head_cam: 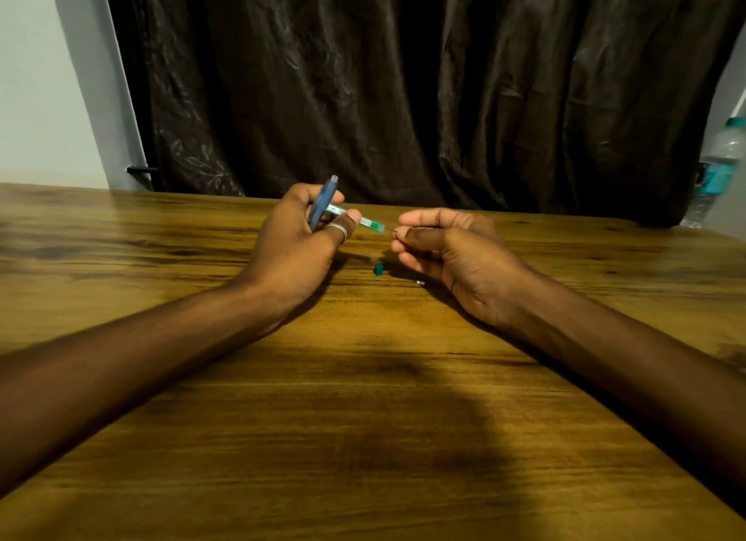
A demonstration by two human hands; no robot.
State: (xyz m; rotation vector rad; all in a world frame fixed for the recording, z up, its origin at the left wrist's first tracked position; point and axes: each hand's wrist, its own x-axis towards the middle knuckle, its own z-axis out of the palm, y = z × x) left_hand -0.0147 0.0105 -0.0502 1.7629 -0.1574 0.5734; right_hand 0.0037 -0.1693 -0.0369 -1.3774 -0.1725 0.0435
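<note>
My left hand (300, 238) grips a blue pen-like barrel (323, 201) that points up, and pinches a thin clear tube with green print (363, 221) that points right. My right hand (448, 246) hovers just right of the tube's tip, its thumb and forefinger pinched together on something too small to make out. A small teal cap (378, 269) lies on the wooden table (363, 399) between the hands. A tiny silvery piece (420, 283) lies beside the right palm.
A dark brown curtain (403, 88) hangs behind the table's far edge. A plastic water bottle (718, 165) stands at the far right, beyond the table. A white wall fills the left background.
</note>
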